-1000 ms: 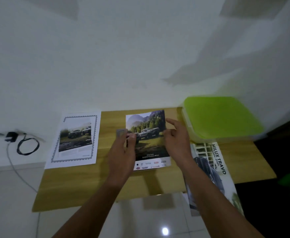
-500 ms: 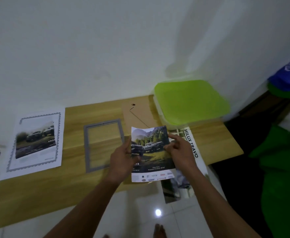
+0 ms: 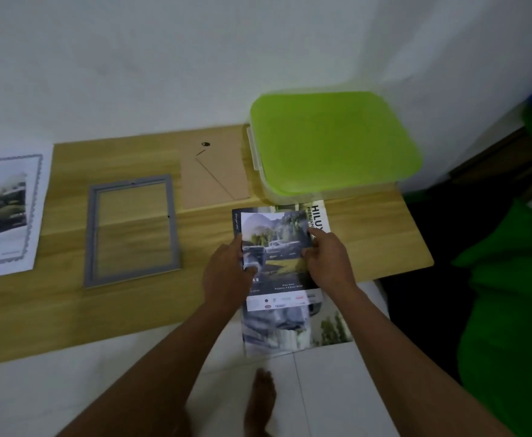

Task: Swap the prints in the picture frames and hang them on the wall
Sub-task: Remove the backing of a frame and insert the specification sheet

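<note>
A small print (image 3: 275, 247) of a truck before mountains is held between both hands above a larger brochure (image 3: 293, 329) that overhangs the table's front edge. My left hand (image 3: 228, 275) grips the print's left edge and my right hand (image 3: 327, 260) pinches its right edge. An empty grey picture frame (image 3: 92, 234) lies flat on the wooden table (image 3: 63, 310), left of my hands. Its brown backing board (image 3: 214, 175) lies behind the print. A second print (image 3: 4, 212) with a scalloped grey border lies at the table's left end.
A box with a lime green lid (image 3: 334, 140) stands at the table's back right, against the white wall. Green fabric (image 3: 510, 304) fills the right side. My bare foot (image 3: 263, 395) is on the white tiled floor below the table edge.
Both hands carried the truck print rightward off the frame and over the brochure. The empty grey frame and the backing board came into view. The camera tilted down and to the right.
</note>
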Demonstrator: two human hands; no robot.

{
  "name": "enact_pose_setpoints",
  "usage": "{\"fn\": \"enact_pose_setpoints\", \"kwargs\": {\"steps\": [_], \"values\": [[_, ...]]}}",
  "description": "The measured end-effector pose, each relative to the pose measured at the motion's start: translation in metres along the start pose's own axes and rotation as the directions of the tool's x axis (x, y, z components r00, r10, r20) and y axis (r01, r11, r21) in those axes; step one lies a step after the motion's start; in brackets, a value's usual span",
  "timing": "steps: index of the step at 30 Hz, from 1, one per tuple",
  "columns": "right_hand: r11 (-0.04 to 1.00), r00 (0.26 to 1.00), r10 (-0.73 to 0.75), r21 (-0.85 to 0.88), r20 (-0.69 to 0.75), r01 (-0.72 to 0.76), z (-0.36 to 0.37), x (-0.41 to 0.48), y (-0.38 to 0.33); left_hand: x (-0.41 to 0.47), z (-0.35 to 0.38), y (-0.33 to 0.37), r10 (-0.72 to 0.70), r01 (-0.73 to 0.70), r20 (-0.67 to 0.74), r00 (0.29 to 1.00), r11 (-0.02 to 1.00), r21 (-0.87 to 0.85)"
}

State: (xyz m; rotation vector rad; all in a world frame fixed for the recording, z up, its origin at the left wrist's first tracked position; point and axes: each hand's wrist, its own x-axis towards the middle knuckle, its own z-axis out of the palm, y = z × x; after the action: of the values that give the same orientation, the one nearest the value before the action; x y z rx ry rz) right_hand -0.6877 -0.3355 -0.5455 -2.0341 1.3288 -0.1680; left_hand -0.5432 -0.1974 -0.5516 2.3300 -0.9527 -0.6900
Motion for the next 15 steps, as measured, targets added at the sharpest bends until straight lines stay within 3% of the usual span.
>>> {"fn": "enact_pose_setpoints", "kwargs": {"steps": [3,7,15], "values": [[0.958,0.991,-0.129,-0.256,0.029,0.132,-0.0001,0.0025,0.0076,0.0051,0.0022,-0.0015,0.076,-0.069,-0.020,0.997,0.972,0.225],[0.884,0.968,-0.208,-0.396,0.142,0.248,-0.0015,0.0023,0.0105,0.0084,0.0054,-0.0064,0.209,-0.215,0.061,0.976,0.880,0.423],[0.866,0.963,-0.185,-0.430,0.196,0.254,-0.0098,0.0081,0.0015,0.0102,-0.0007,-0.0041,0.221,-0.238,0.091,0.971,0.866,0.439]]}}
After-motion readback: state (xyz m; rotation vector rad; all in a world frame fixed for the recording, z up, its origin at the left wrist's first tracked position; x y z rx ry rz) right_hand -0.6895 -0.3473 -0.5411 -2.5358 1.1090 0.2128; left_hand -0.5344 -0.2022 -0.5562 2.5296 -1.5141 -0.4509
